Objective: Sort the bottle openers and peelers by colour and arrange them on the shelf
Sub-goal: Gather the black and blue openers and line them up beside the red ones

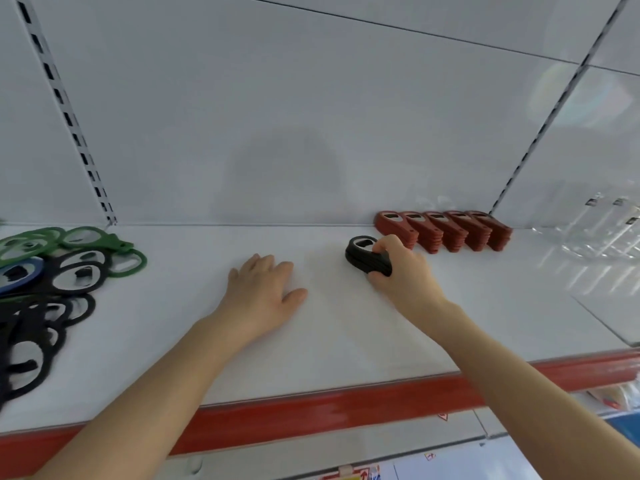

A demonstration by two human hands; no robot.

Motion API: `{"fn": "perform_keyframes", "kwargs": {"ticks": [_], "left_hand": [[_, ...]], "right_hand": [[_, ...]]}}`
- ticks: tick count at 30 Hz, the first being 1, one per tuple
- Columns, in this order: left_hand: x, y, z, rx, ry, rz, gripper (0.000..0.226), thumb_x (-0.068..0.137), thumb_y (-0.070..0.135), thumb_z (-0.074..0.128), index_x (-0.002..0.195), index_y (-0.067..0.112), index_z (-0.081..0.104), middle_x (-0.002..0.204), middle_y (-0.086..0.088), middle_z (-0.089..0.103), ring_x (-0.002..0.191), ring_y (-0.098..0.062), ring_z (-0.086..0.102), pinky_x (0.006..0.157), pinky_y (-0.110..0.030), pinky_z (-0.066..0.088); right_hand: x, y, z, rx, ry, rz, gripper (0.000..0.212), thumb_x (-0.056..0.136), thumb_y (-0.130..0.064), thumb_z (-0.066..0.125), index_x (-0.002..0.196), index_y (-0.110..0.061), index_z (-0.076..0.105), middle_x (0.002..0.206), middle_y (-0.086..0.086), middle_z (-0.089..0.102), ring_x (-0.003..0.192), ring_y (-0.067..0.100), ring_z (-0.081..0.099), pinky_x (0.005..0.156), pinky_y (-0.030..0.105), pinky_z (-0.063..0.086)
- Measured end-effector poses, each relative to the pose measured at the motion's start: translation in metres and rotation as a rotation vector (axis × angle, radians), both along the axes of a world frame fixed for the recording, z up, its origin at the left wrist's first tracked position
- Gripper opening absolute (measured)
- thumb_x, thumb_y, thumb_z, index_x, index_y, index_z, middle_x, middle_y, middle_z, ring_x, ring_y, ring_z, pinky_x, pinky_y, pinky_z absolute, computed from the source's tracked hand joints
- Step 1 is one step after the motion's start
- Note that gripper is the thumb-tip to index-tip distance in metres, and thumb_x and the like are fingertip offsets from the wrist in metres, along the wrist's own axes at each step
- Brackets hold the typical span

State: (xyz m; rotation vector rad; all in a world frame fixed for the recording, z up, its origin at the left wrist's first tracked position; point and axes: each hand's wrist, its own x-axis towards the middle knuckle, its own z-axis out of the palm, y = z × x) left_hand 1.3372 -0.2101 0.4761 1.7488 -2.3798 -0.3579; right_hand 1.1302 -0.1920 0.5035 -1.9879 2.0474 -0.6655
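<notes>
A stack of black bottle openers [363,256] sits on the white shelf [346,334], just left of a row of red opener stacks [446,233] lined along the back wall. My right hand [401,271] grips the black stack at its near end, thumb on top and fingers wrapped around the side. My left hand [263,285] lies flat on the shelf, palm down, fingers straight, holding nothing. At the far left lies a loose pile of green openers [69,244], one blue opener [20,275] and black openers [34,327].
A red strip [311,407] runs along the shelf's front edge. Clear plastic dividers or containers [595,233] stand at the back right. Slotted uprights [69,116] flank the white back panel. Packaged goods show on a lower level at the bottom right.
</notes>
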Motion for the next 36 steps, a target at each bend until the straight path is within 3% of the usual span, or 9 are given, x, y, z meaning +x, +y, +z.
{"fn": "perform_keyframes", "kwargs": {"ticks": [10,14,17,30,33,36], "left_hand": [[-0.003,0.002,-0.006,0.012,-0.058,0.009,0.05,0.096,0.048,0.028,0.14,0.024,0.028,0.153,-0.006,0.015,0.143,-0.023,0.005,0.114,-0.043,0.009],[-0.002,0.004,-0.006,0.024,-0.038,0.011,0.055,0.094,0.054,0.021,0.14,0.025,0.028,0.153,-0.005,0.015,0.143,-0.022,0.005,0.114,-0.041,0.008],[-0.002,0.003,-0.006,0.019,-0.036,0.017,0.051,0.096,0.049,0.027,0.141,0.025,0.027,0.154,-0.004,0.014,0.143,-0.022,0.004,0.115,-0.041,0.008],[-0.003,0.004,-0.005,0.022,-0.007,0.028,0.05,0.096,0.047,0.03,0.141,0.026,0.027,0.155,-0.003,0.013,0.143,-0.021,0.004,0.115,-0.041,0.006],[-0.003,0.004,-0.006,0.022,-0.006,0.028,0.05,0.096,0.047,0.029,0.141,0.026,0.027,0.155,-0.003,0.013,0.143,-0.021,0.004,0.115,-0.04,0.006],[-0.003,0.004,-0.006,0.018,-0.007,0.03,0.05,0.096,0.047,0.03,0.141,0.026,0.028,0.154,-0.004,0.014,0.143,-0.021,0.005,0.115,-0.04,0.007]], "right_hand": [[0.002,-0.06,-0.01,0.024,0.168,-0.154,0.032,0.089,-0.003,0.046,0.121,-0.003,0.04,0.112,0.019,0.057,0.101,0.038,0.056,0.069,0.033,0.037],[-0.001,-0.063,-0.013,0.01,0.103,-0.141,0.034,0.087,-0.004,0.047,0.121,-0.005,0.041,0.111,0.018,0.056,0.101,0.036,0.054,0.07,0.031,0.036],[-0.007,-0.056,-0.017,-0.016,0.101,-0.086,0.04,0.086,-0.006,0.049,0.126,-0.008,0.043,0.11,0.019,0.055,0.101,0.036,0.052,0.072,0.032,0.036],[-0.007,-0.076,-0.018,-0.021,0.184,-0.161,0.028,0.087,0.005,0.046,0.114,-0.003,0.045,0.107,0.019,0.058,0.098,0.036,0.055,0.065,0.031,0.034],[-0.009,-0.074,-0.019,-0.018,0.157,-0.143,0.032,0.089,-0.002,0.048,0.121,-0.005,0.044,0.113,0.018,0.055,0.104,0.035,0.053,0.07,0.032,0.036],[-0.01,-0.07,-0.019,-0.057,0.091,-0.113,0.036,0.094,-0.023,0.048,0.127,-0.009,0.045,0.118,0.015,0.054,0.108,0.033,0.051,0.076,0.033,0.037]]}}
